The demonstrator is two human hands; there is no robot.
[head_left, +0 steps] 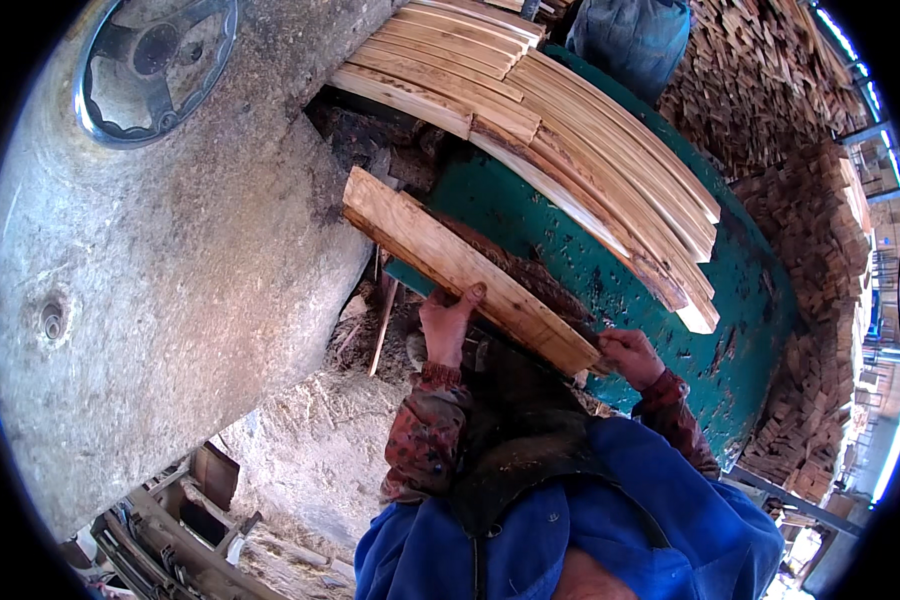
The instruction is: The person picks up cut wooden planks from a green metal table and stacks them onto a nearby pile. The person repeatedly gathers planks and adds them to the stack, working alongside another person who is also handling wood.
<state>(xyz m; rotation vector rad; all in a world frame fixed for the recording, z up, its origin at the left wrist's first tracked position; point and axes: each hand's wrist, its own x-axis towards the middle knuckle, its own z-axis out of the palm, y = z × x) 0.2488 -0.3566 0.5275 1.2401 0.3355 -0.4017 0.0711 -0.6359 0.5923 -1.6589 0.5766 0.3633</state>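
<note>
A rough wooden board (470, 265) with a dark, bark-like edge slants in front of me over the near edge of the green metal table. My left hand (448, 325) is closed on its near edge, with the thumb up against the board's face. At the board's right end, my right hand (632, 358) is closed, fingers curled toward the end. A dark, narrow shape lies by those fingers; whether it is bark or a tool, I cannot tell. Beyond the board, several long sawn planks (590, 150) lie side by side on the green table (715, 345).
On the left stands a large, dusty grey machine body (200, 260) with a metal handwheel (155, 50). A blue-grey sack or bin (630, 40) sits behind the planks. Stacked wood pieces (800, 270) rise at the right. Sawdust and scraps (310, 450) cover the floor at lower left.
</note>
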